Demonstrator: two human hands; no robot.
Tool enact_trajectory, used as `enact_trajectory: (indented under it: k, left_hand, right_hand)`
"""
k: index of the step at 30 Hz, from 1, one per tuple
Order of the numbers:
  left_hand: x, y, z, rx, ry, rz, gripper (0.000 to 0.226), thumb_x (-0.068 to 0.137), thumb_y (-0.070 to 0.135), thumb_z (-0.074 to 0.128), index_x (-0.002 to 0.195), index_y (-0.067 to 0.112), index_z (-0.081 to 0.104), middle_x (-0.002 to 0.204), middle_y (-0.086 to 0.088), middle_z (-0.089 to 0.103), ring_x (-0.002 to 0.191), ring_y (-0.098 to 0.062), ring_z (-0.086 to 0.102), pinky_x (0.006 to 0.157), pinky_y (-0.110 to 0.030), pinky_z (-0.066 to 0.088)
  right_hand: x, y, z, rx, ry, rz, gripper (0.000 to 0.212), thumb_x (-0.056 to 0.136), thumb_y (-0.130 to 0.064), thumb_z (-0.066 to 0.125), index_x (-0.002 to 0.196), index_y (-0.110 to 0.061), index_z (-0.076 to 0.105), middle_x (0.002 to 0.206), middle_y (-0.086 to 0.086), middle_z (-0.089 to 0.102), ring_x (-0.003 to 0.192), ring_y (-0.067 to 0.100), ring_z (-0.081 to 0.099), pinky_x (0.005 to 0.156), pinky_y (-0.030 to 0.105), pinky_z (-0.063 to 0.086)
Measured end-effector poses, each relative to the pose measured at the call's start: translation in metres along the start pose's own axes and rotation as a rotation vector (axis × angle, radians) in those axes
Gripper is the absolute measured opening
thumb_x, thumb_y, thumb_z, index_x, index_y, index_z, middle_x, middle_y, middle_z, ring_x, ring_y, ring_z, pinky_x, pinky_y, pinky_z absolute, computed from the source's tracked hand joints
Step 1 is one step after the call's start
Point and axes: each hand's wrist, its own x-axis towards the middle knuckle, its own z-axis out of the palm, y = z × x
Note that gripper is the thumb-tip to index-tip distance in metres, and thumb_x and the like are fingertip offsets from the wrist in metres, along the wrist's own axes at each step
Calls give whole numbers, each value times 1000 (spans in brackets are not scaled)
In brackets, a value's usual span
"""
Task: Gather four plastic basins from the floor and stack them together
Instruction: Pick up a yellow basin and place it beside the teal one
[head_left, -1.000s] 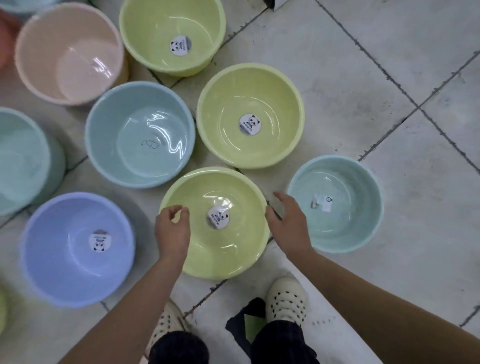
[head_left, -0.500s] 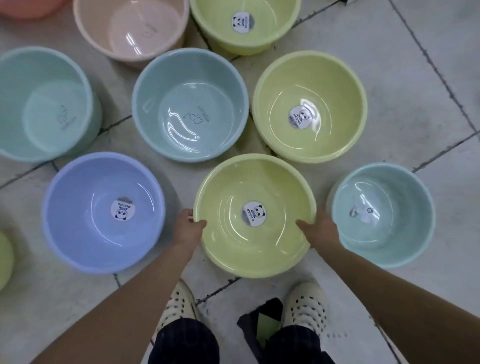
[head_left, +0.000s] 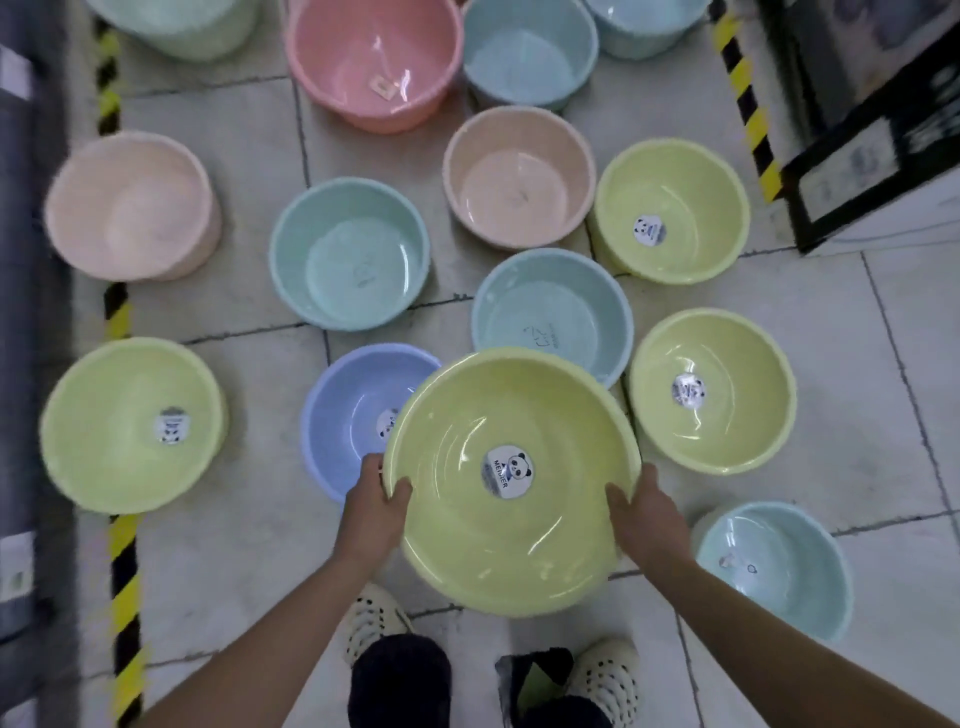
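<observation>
A yellow-green basin (head_left: 545, 551) with a panda sticker hangs above the floor between my two hands. My left hand (head_left: 375, 503) grips its left rim, thumb inside. My right hand (head_left: 644, 514) grips its right rim, thumb inside. It partly covers a lilac basin (head_left: 353, 410) on the floor. Two more yellow-green basins with panda stickers stand to the right, one nearer (head_left: 737, 415) and one farther (head_left: 691, 202); another (head_left: 114, 415) stands at the left.
Several other basins crowd the tiled floor: teal ones (head_left: 337, 260) (head_left: 540, 306) (head_left: 779, 566), beige ones (head_left: 130, 208) (head_left: 514, 171), a pink one (head_left: 363, 57). A black-yellow hazard tape line (head_left: 122, 545) runs down the left. A dark box (head_left: 872, 130) stands at the upper right. My shoes (head_left: 374, 618) are below.
Both hands closed on the rim of the yellow-green basin and lifted it off the floor. The camera rose and tipped forward, so more basins came into view.
</observation>
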Motion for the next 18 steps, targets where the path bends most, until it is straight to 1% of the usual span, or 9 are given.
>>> enact_trajectory:
  k: [2,4,5,7,9,11,13,16,18]
  left_hand:
    - [-4,3,-44,-57,37,-39,24,94,17,55,116,22,49,98,-3,68,87,-25,66,79,-44,55]
    - [-5,4,-82,-107,78,-83,32,94,18,56,125,23,50,103,-4,67,91,-24,66,81,-40,54]
    - [-4,4,-98,-120,99,-94,35,93,19,56,127,25,50,105,-4,67,91,-24,66,80,-38,54]
    - [4,0,-126,-121,125,-102,38,92,21,57,129,29,51,105,-1,67,93,-23,65,79,-36,52]
    - [17,-7,-145,-106,135,-94,38,93,22,56,130,29,51,105,1,67,96,-22,65,78,-33,50]
    - [35,-20,-154,-90,157,-97,41,93,22,56,133,28,51,108,2,67,99,-22,64,81,-33,50]
    - [56,-37,-154,-39,168,-88,43,93,24,57,135,29,50,109,2,68,98,-22,64,82,-33,50]
    - [89,-66,-140,32,193,-65,40,93,24,55,133,30,51,108,4,68,95,-20,63,78,-30,47]
    - [111,-85,-124,44,214,-57,41,94,24,54,134,31,50,113,5,67,99,-20,63,84,-32,49]
  right_hand:
    - [-12,-50,-4,-55,-25,-78,37,97,-28,49,126,-9,39,108,17,64,94,35,61,71,34,38]
    - [-23,-94,-1,-84,-52,-151,38,96,-25,50,128,-8,40,101,13,64,86,31,58,70,33,39]
    - [-28,-112,2,-96,-66,-173,39,96,-23,51,130,-8,40,98,10,63,86,30,58,71,33,41]
    - [-32,-144,10,-125,-76,-195,42,94,-23,53,131,-8,42,103,10,64,96,33,61,76,35,46]
    - [-30,-168,26,-166,-70,-200,40,93,-25,54,127,-7,45,104,10,63,99,33,61,80,36,46]
    - [-20,-182,46,-201,-60,-213,38,93,-27,55,123,-6,47,104,10,63,97,31,61,80,37,47]
    - [-3,-185,72,-230,-66,-219,39,93,-29,56,124,-7,48,108,10,64,95,29,60,78,36,47]
    - [30,-178,112,-272,-89,-193,45,92,-32,57,129,-8,47,114,11,65,104,32,62,79,35,46]
    - [55,-170,138,-278,-102,-172,43,93,-33,57,127,-8,49,112,12,66,102,32,63,80,36,49]
